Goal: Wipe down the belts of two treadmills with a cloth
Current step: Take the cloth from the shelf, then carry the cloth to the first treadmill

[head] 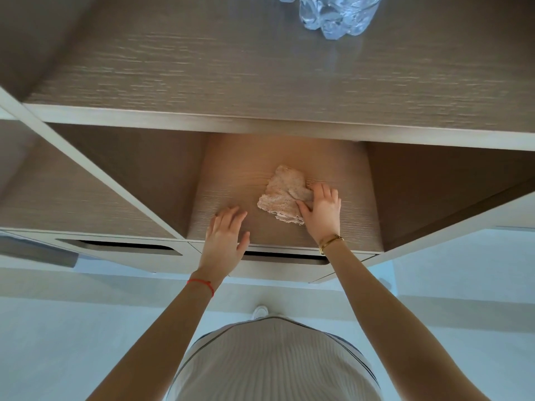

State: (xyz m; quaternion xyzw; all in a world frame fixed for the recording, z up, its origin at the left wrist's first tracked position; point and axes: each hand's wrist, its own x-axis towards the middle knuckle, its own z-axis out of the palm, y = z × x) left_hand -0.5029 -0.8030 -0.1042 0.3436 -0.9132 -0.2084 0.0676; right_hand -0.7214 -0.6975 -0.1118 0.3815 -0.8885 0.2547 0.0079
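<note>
On the wooden shelf (pixel 231 175) inside the cubby, the right hand (pixel 321 209) has its fingers curled onto the near right corner of the cloth (pixel 285 195). The thumb is tucked under the edge and the fingertips bunch the fabric, so the grip is pinching the cloth, not lying flat on it. The cloth is pale pink and crumpled, and it rests on the shelf. Most of it lies up and to the left of the right hand, and its long side runs from the back of the shelf toward the front.

The left hand (pixel 224 235) is close by, just to the left of the cloth but not touching it. Its fingers are spread and straight, and it holds nothing. It looks like it rests on the shelf near the front edge.

The right hand is the nearer one, so I think it will lift the cloth out toward the person. No treadmill shows, so the wiping has likely not begun.

A crinkly clear plastic bag (pixel 335 15) sits on the shelf above. A drawer slot (pixel 283 257) is just below the hands. The pale floor (pixel 58 342) is under it all.
</note>
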